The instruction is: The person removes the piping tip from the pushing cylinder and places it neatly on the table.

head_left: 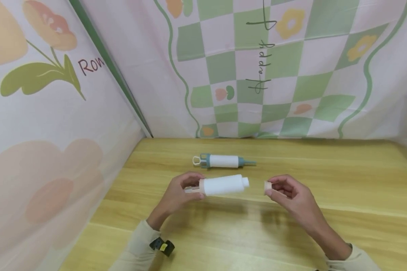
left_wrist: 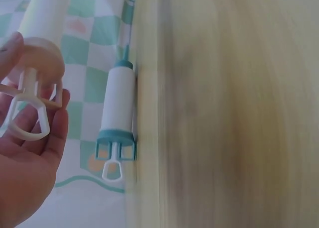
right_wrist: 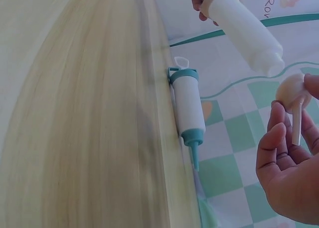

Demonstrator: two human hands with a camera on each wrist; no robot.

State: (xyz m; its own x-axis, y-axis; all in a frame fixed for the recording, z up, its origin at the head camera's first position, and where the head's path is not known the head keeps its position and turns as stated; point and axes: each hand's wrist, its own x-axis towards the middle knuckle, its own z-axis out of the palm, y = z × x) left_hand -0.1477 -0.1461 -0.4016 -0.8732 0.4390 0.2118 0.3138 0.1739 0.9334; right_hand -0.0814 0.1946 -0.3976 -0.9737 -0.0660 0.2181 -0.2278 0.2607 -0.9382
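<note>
Two hands over the wood table (head_left: 244, 241), each holding one piece. Left hand (head_left: 175, 192): narrow grip, thumb and fingers around the beige collar (head_left: 201, 186) at the left end of a white tube (head_left: 225, 185). Tube is held above the table, roughly sideways, small stepped neck (head_left: 245, 182) pointing right. Loop handle (left_wrist: 43, 119) sticks out of the collar end, back toward the palm; clearest from left wrist. Right hand (head_left: 294, 197): also narrow, beige cap (right_wrist: 288, 92) pinched between thumb and fingers, right of the neck. Cap and tube apart, gap between. Right wrist view: cap is domed, thin spout (right_wrist: 296, 123) pointing away from the tube. Second tube (head_left: 224, 161), white with teal ends, lies on the table on the far side, beyond the white tube, apart from both hands; ring handle (head_left: 194, 161) left, thin teal nozzle (head_left: 250, 162) right. Far: checked cloth (head_left: 274, 113) with "Happy" lettering and flower prints, hanging behind the table edge. Left: flowered cloth (head_left: 44, 113) with green edging. Light sleeves (head_left: 140, 244) on both arms; dark wristband (head_left: 162, 246) with yellow patch at left wrist.
</note>
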